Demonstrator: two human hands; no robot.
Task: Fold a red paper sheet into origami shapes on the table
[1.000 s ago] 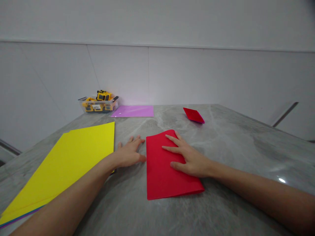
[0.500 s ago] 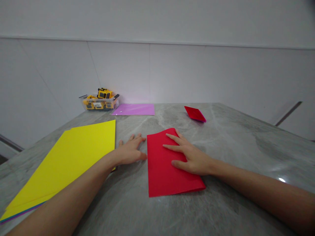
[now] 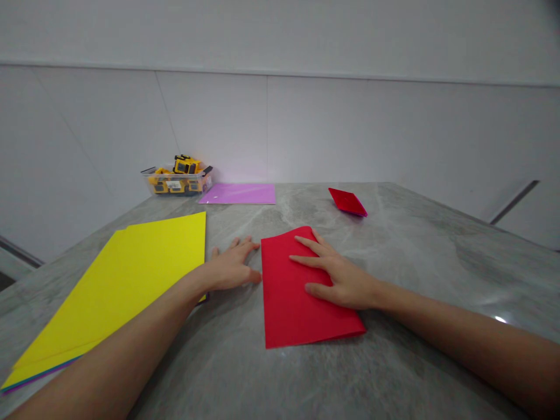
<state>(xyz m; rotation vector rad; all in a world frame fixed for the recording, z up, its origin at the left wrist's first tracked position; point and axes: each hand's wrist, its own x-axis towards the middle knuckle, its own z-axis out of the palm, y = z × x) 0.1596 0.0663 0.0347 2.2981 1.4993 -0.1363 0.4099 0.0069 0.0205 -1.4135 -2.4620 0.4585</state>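
Observation:
A folded sheet of red paper (image 3: 289, 303) lies on the grey marbled table in front of me, its right side slightly raised in a rounded fold. My right hand (image 3: 341, 274) rests on it with the fingers spread, covering part of its right half. My left hand (image 3: 234, 265) is on the table just left of the paper, fingers apart and holding nothing; its thumb tip is at the paper's left edge. Under and beside my left forearm is a stack of yellow paper (image 3: 140, 268), with blue and purple sheets showing at its lower edge.
At the back left, a clear plastic box (image 3: 175, 182) holds yellow toy vehicles (image 3: 187, 165). Beside it lies a flat purple sheet (image 3: 245, 193). A small folded red paper piece (image 3: 347, 202) sits at the back right. A white wall (image 3: 306, 128) runs behind the table.

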